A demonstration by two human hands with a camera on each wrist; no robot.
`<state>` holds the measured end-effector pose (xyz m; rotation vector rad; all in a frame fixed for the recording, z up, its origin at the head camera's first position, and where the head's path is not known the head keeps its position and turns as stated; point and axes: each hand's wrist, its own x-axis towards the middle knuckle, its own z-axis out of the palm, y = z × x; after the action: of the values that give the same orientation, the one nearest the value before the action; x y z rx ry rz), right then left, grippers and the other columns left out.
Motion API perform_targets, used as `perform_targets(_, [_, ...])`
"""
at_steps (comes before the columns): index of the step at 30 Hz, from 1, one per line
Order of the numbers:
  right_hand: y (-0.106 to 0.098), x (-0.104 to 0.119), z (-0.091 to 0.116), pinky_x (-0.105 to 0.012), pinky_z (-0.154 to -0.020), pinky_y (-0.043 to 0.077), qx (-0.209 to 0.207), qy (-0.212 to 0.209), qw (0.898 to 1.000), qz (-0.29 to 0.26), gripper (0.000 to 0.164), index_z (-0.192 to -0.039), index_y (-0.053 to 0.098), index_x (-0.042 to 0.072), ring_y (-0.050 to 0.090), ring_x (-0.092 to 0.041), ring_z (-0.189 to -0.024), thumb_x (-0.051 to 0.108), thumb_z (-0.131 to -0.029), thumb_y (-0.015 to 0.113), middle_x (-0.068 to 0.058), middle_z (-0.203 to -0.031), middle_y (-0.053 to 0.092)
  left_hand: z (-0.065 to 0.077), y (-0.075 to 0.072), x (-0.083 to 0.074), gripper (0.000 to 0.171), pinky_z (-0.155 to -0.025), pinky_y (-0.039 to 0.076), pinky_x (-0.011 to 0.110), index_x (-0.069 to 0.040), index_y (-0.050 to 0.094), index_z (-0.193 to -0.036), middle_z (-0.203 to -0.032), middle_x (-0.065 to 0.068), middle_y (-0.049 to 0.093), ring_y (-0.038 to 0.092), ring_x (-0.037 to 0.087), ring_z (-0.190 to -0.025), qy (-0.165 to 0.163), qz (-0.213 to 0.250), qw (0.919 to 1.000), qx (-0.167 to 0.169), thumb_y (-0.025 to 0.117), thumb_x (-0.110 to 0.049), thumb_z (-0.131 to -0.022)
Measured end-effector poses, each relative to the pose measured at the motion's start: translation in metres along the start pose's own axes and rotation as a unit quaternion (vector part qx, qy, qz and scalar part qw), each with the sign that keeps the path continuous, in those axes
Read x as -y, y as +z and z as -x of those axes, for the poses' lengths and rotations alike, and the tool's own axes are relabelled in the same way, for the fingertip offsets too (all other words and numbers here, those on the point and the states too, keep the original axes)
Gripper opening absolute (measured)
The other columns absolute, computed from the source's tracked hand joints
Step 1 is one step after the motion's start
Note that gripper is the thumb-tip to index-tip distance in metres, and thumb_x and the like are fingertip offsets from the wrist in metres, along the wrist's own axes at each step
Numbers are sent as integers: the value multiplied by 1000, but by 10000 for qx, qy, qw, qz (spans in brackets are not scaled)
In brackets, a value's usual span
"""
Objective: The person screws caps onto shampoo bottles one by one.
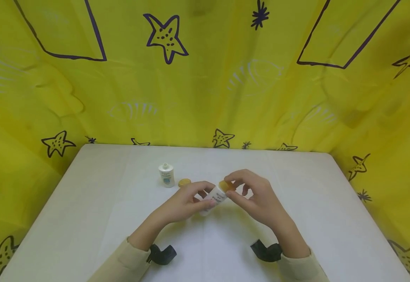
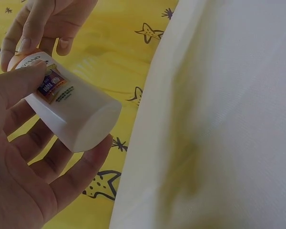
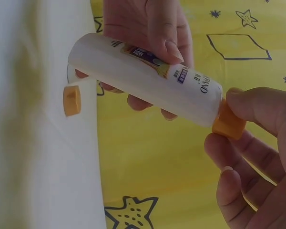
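A white bottle (image 3: 148,78) with a printed label is held tilted above the table by my left hand (image 1: 187,199), thumb on the label side and fingers beneath. Its orange cap (image 3: 229,119) sits at the bottle's upper end, pinched between thumb and finger of my right hand (image 1: 256,194). In the left wrist view, the bottle's flat base (image 2: 100,126) faces the camera. Behind my left hand, a second white bottle (image 1: 167,176) stands upright with its narrow neck uncovered. Beside it on the table lies a loose orange cap (image 1: 184,182), also visible in the right wrist view.
The white table (image 1: 138,231) spreads under both arms. A yellow curtain (image 1: 205,98) with drawn stars and fish hangs behind it and at both sides. Black bands (image 1: 162,254) with a protruding piece sit at the wrists, by the beige sleeves (image 1: 124,260).
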<state>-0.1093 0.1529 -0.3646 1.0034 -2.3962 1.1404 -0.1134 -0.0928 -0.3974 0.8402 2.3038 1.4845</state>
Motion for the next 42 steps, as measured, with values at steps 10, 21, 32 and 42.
perform_targets(10, [0, 0, -1, -21, -66, 54, 65, -98, 9997, -213, 30, -115, 72, 14, 65, -9, -92, 10, -86, 78, 2, -114, 71, 0, -2, 2, 31, -84, 56, 31, -21, 62, -126, -115, -10, 66, 60, 15, -103, -26, 41, 10000, -28, 67, -29, -96])
perform_targets(21, [-4, -1, 1, -17, -69, 52, 208, -261, 9994, -88, 42, -121, 71, 9, 66, -11, -88, -7, -82, 69, -4, -122, 70, 0, -4, 4, 30, -82, 57, 31, -20, 62, -124, -116, -9, 66, 61, 15, -102, -50, 65, 9999, -70, 68, -28, -96])
perform_targets(32, [-3, -2, -1, -21, -69, 56, 70, -481, 9984, -300, 33, -116, 73, 10, 68, -13, -95, 1, -84, 76, -2, -116, 71, 0, -6, 4, 29, -81, 57, 31, -19, 63, -123, -113, -8, 67, 62, 17, -101, 55, 139, 9999, -80, 69, -26, -95])
perform_targets(42, [-3, 0, 0, -21, -77, 55, -2, -372, 9993, -64, 27, -107, 73, 15, 66, -15, -104, 8, -82, 81, 0, -116, 71, 1, -7, 3, 28, -79, 58, 31, -19, 63, -123, -112, -7, 67, 63, 19, -99, 193, 127, 9997, -64, 68, -27, -96])
